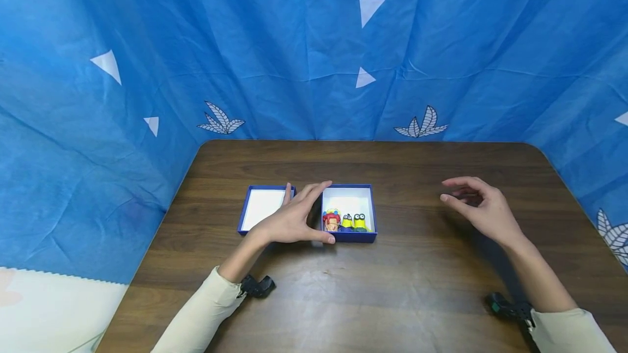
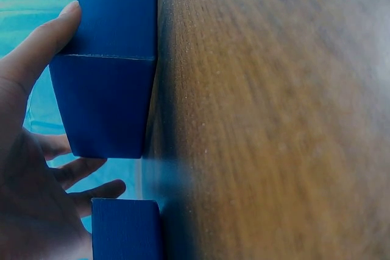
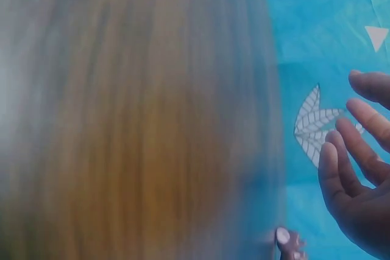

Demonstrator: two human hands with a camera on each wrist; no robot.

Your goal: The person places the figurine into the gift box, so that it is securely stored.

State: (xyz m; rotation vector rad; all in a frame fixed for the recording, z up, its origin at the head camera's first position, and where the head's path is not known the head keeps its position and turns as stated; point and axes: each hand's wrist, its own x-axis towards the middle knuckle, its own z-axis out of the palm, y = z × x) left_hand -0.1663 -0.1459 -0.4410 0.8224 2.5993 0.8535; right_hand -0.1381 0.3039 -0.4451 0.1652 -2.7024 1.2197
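My left hand (image 1: 289, 219) grips the left side of an open blue box (image 1: 374, 211) with a white inside, thumb at the front and fingertips at the back corner. Several small toy figures stand along the box's front wall: one in red (image 1: 331, 220) and two yellow ones with goggle eyes (image 1: 360, 222). To the right, my right hand (image 1: 485, 208) hovers over the table, fingers loosely bent, holding nothing. Close to it, the right wrist view shows a small brownish object (image 3: 290, 245) with a white round part, cut off and unclear.
A shallow blue lid (image 1: 260, 207) with a white inside lies left of the box, partly behind my left hand. Both stand on a dark wooden table (image 1: 392, 298). A blue patterned curtain (image 1: 304, 42) hangs behind the table's far edge and along the sides.
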